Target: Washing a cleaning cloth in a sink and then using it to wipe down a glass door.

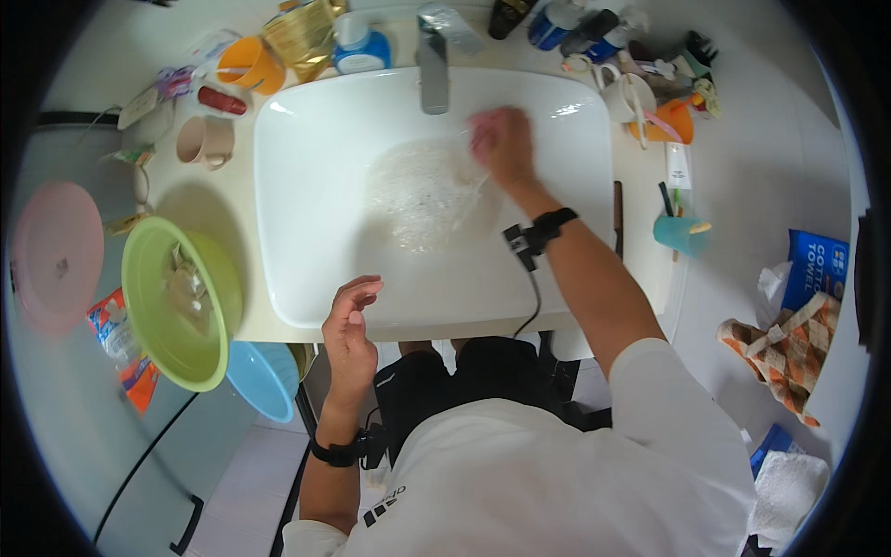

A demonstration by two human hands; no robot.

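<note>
My right hand is closed around a pink cloth or sponge, smeared by motion, against the back right inner wall of the white sink. Shallow water ripples in the middle of the basin. To the left of my right hand, the metal faucet reaches over the back rim. My left hand hovers by the front left rim, its fingers stretched and slightly bent, with nothing in it. Black straps with small devices sit on both wrists.
A green basin stands left of the sink, above a blue basin. Along the back left are an orange cup, a beige mug and a blue jar. Bottles, cups and a turquoise cup line the right.
</note>
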